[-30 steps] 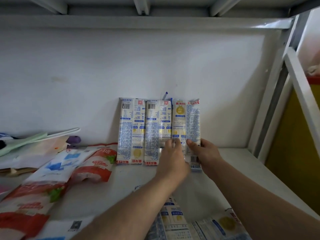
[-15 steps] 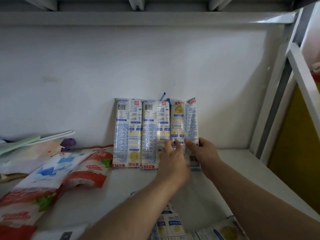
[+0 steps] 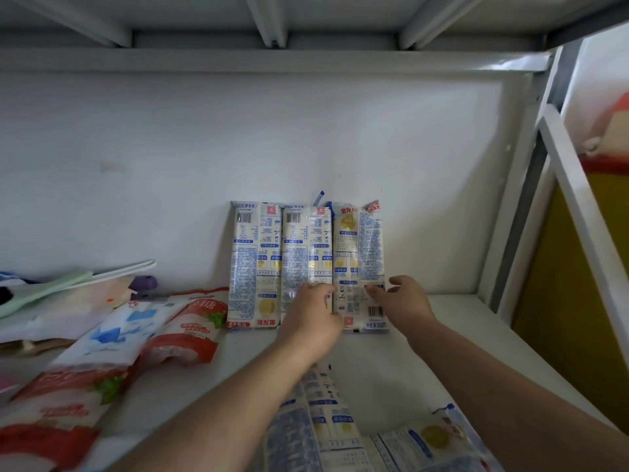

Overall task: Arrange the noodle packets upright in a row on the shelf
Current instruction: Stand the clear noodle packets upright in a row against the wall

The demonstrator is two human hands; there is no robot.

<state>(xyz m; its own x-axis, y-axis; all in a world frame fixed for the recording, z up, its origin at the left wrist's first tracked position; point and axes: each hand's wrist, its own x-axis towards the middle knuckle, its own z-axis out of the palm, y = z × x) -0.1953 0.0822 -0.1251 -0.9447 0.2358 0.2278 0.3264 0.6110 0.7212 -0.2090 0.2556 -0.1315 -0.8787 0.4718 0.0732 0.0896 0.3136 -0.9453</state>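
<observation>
While three packets stand against the back wall, both hands steady the last of them
Shelf: white shelf with a white back wall and a metal frame at the right
Row: first packet, second packet and third packet stand upright side by side, touching, leaning on the wall
Third packet: its foot sits slightly nearer the camera than the other two, so the row is not quite flush
Left hand: left hand lies over the seam between the second and third packets, fingers curled against their lower parts; grip loose, pressing and not clasping
Right hand: right hand is at the right edge of the third packet, fingers spread; grip open, fingertips at the packet's lower corner, though real contact is hard to tell
Done: three packets upright in a row
Left: at least two loose packets lie flat at the shelf's front edge, under the forearms, still to be stood up; room for them lies to the right of the row
Step in hand: likely squaring the third packet against its neighbour before letting go
Clutter: red bags and other packaging lie flat at the left, just beside the first packet
Risk: the tall slim packets may slide or topple once released
</observation>
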